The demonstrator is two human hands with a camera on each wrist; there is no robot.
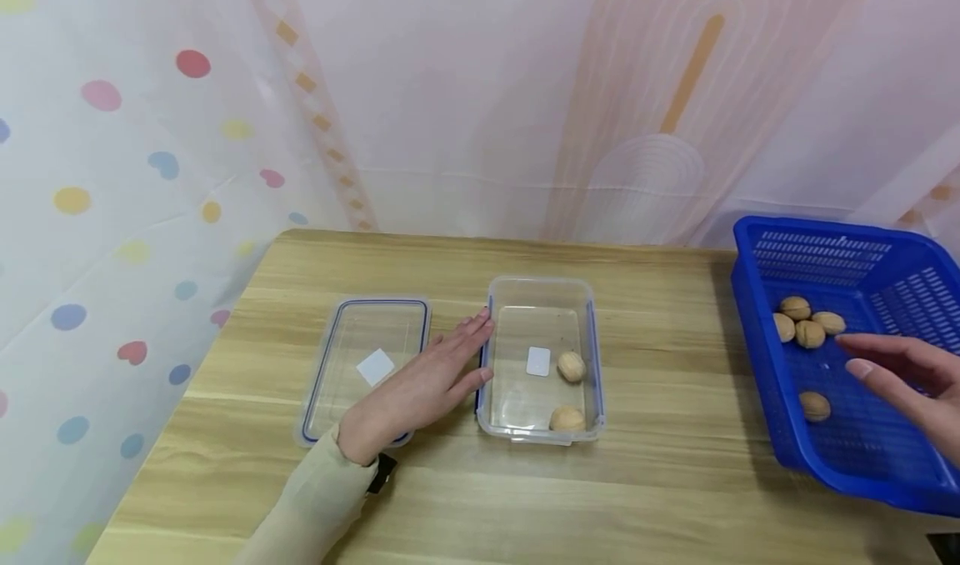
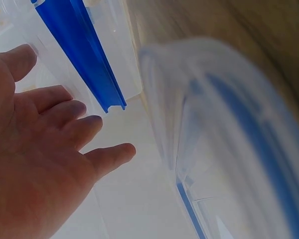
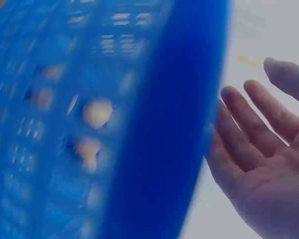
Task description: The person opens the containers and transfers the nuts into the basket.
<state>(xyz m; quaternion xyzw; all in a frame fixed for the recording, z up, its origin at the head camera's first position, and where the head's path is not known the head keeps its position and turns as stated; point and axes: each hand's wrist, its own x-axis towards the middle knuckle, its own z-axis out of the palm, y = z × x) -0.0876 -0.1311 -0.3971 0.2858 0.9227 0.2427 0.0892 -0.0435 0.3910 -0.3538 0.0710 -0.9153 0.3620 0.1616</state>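
Observation:
My left hand point(image 1: 429, 380), its fingers straight, rests against the left wall of a clear plastic food container point(image 1: 517, 415). Two walnuts lie inside it: one walnut point(image 1: 571, 367) by the right wall, another walnut point(image 1: 567, 419) at the near end. In the left wrist view, the palm point(image 2: 40, 149) faces the camera, beside a blue strip point(image 2: 82, 55) on the container. Over the blue plastic basket point(image 1: 780, 432) my right hand point(image 1: 911, 382) reaches in from the right, holding nothing, thumb and fingers apart. Several walnuts point(image 1: 810, 334) cluster left of its fingertips; a single walnut point(image 1: 814, 407) lies nearer.
The container's clear lid point(image 1: 341, 390), with a blue seal, lies on the wooden table point(image 1: 660, 482) left of the container, partly under my left forearm. A patterned cloth point(image 1: 465, 90) hangs behind the table. The basket's raised rim point(image 1: 780, 457) stands at the right.

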